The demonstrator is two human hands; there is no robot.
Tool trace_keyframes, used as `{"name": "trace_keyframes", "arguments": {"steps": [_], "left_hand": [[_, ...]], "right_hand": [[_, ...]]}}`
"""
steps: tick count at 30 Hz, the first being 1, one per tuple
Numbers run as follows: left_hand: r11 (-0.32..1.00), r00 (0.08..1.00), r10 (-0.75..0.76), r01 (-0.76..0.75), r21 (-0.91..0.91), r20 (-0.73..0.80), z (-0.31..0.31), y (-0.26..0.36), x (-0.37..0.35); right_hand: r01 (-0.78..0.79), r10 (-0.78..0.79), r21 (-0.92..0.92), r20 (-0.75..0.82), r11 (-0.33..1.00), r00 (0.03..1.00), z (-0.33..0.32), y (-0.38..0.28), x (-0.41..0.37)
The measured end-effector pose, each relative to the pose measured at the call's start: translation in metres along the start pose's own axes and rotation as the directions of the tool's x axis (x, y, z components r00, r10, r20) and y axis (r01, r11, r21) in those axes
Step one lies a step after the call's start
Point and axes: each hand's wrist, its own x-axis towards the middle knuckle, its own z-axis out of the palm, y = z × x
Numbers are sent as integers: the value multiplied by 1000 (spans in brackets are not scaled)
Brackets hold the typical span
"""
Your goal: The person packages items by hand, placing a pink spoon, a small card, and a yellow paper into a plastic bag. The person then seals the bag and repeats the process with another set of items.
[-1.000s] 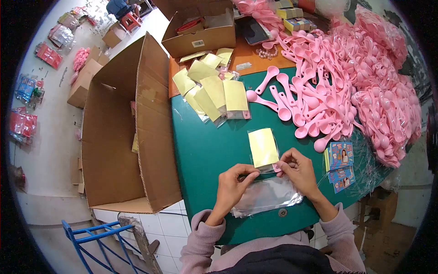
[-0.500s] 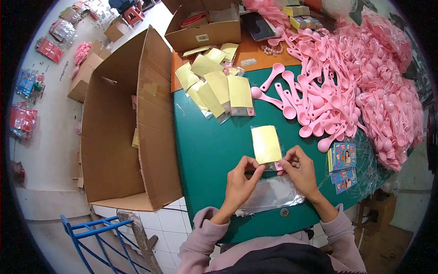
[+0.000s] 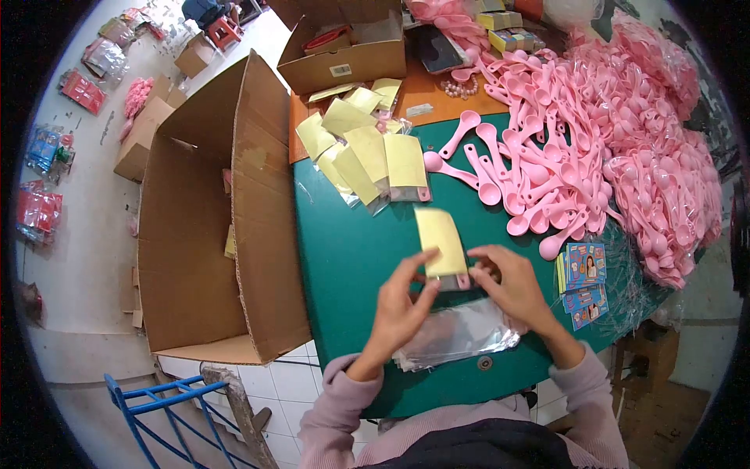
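A small clear plastic packet with a yellow card [image 3: 441,241] stands tilted over the green table, slightly blurred. The pink end of a spoon [image 3: 462,281] shows at its lower right corner. My left hand [image 3: 405,303] grips the packet's lower left side between thumb and fingers. My right hand [image 3: 512,288] is at the lower right edge, its bent fingers closed against the packet; the exact contact is partly hidden. Under and between my hands lies a stack of clear plastic bags [image 3: 457,336].
Loose pink measuring spoons [image 3: 539,168] and bagged ones [image 3: 664,203] cover the right side. Blue printed cards [image 3: 586,266] lie near them. Several yellow-card packets [image 3: 363,152] lie at the back left. A tall open cardboard box [image 3: 269,211] stands along the left edge, a smaller box [image 3: 344,66] behind.
The packet has tilted and moved slightly left, its card now bowed. My left hand has shifted left and its fingers have moved up onto the card. My right-hand fingers have risen along the edge.
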Motion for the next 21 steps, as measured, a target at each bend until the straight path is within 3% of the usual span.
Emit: {"name": "trace_keyframes", "arguments": {"steps": [1, 3, 4, 5, 6, 8, 9, 11, 12, 13, 14, 16, 18, 21], "left_hand": [[986, 998, 62, -61, 153, -2, -12, 11, 10], [974, 966, 203, -183, 135, -162, -30, 20, 41], [903, 899, 354, -258, 343, -259, -41, 20, 61], [787, 800, 512, -291, 544, -314, -48, 18, 72], [784, 796, 518, -295, 546, -313, -46, 27, 69], [897, 863, 423, -357, 258, -275, -41, 59, 56], [959, 961, 274, -269, 91, -45, -39, 70, 40], [892, 865, 379, -248, -378, 329, -26, 79, 6], [770, 780, 466, -126, -625, 417, -15, 86, -11], [711, 684, 473, 75, -699, 555, -13, 101, -25], [592, 617, 538, 209, -779, 575, -4, 114, -34], [234, 595, 758, 134, -963, 267, 11, 129, -43], [-364, 513, 812, 70, -929, -280, 70, 133, -58], [-435, 552, 773, 101, -895, -313, 75, 152, -65]], "right_hand": [[99, -102, -145, -7, 984, 995, -5, 0, 12], [264, -292, -358, -25, 896, 956, -12, -1, 47], [330, -385, -429, -46, 841, 922, -14, 1, 71], [300, -378, -522, -46, 799, 925, -15, 10, 99], [270, -374, -609, -47, 745, 926, -15, 19, 122], [188, -293, -660, -52, 728, 955, -13, 28, 145], [105, -203, -705, -57, 701, 977, -11, 30, 150], [113, -150, -706, 10, 699, 989, -17, 27, 144], [112, -86, -710, 73, 695, 994, -19, 30, 137], [155, -168, -693, 49, 704, 984, -19, 37, 128], [158, -160, -688, 62, 708, 985, -20, 40, 118], [197, -180, -623, 91, 757, 979, -27, 37, 99], [229, -241, -633, 68, 739, 968, -28, 35, 83], [253, -306, -643, 30, 723, 951, -27, 36, 72]]}}
